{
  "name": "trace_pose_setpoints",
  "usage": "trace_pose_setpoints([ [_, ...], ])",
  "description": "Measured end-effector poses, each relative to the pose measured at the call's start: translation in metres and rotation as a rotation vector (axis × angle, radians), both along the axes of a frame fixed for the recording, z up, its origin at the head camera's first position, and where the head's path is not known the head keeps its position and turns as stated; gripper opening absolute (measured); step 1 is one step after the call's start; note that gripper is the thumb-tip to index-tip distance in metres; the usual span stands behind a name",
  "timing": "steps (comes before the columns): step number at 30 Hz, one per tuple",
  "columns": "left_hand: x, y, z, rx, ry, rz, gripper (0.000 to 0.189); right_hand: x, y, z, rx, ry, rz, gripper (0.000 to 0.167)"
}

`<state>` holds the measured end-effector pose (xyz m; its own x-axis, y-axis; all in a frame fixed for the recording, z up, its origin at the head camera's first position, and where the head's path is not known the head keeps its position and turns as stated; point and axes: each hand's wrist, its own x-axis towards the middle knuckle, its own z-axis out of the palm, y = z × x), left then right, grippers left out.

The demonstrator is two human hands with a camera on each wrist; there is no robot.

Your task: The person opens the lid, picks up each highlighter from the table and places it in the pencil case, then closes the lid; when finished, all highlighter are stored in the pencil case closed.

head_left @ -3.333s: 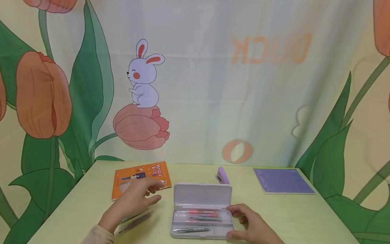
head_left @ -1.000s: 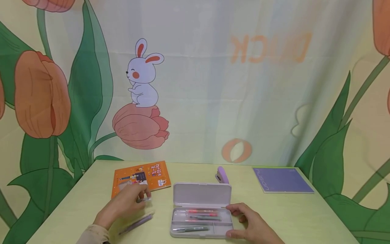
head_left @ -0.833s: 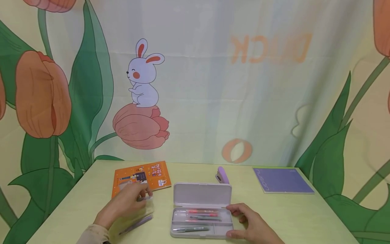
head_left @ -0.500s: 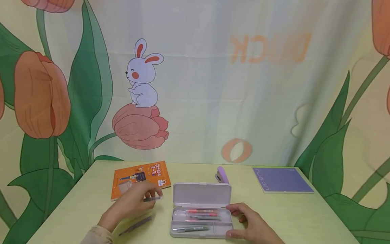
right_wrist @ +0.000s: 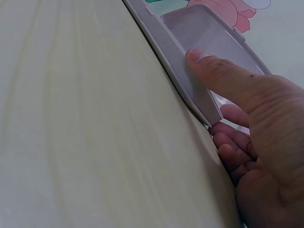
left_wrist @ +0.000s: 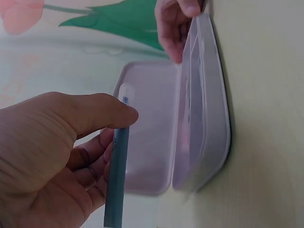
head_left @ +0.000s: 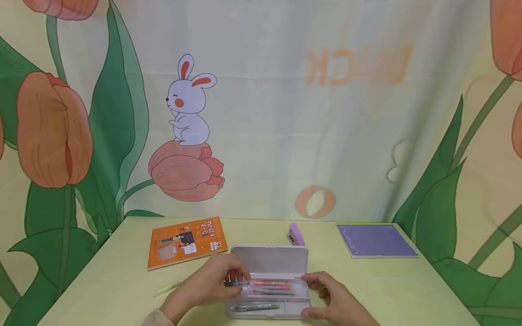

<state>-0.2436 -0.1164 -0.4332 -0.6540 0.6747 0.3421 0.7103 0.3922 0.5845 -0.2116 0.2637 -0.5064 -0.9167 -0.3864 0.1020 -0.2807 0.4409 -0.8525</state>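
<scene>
My left hand (head_left: 216, 278) pinches a pen (left_wrist: 118, 175) between thumb and fingers. The pen has a teal barrel and a clear end; it is over the left end of the open pencil case (head_left: 297, 308). My right hand (head_left: 334, 296) grips the case's right end, thumb on the front wall (right_wrist: 178, 71) and fingers at the back corner. Lying in the rear compartment are several pens (head_left: 272, 287), some with red parts. A dark green pen (head_left: 254, 307) occupies the front left compartment. The case's lid (head_left: 269, 260) stands up at the back.
An orange book (head_left: 187, 244) lies at the back left, with a purple stapler (head_left: 296, 234) behind the case. Toward the back right is a blue-purple notebook (head_left: 377, 241). A pale slim item (head_left: 168, 287) shows beside my left forearm. A printed curtain (head_left: 261, 113) hangs behind the table.
My left hand has taken a pen from the left of the table and carried it right, over the case. My right hand has stayed on the case's right end.
</scene>
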Motion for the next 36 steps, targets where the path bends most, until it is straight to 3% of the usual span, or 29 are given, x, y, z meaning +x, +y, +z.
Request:
trace_pose_setpoints([
  [4,0.003,0.021,-0.003,-0.007,0.033,-0.046,0.022,0.000,0.000,-0.001,0.014,-0.007,-0.007,0.075],
  [9,0.007,0.042,-0.009,-0.055,0.023,-0.098,0.017,-0.001,-0.001,-0.003,0.048,0.003,-0.016,0.074],
  [15,0.011,0.054,-0.020,-0.106,-0.002,-0.090,0.013,-0.002,0.000,-0.004,0.066,0.029,-0.019,0.073],
  [24,0.014,0.056,-0.023,-0.111,-0.076,-0.052,0.019,-0.003,0.001,-0.004,0.065,0.024,-0.022,0.073],
  [36,0.004,0.033,-0.006,-0.011,-0.075,-0.006,0.018,0.000,0.000,0.000,0.061,0.011,-0.030,0.073],
])
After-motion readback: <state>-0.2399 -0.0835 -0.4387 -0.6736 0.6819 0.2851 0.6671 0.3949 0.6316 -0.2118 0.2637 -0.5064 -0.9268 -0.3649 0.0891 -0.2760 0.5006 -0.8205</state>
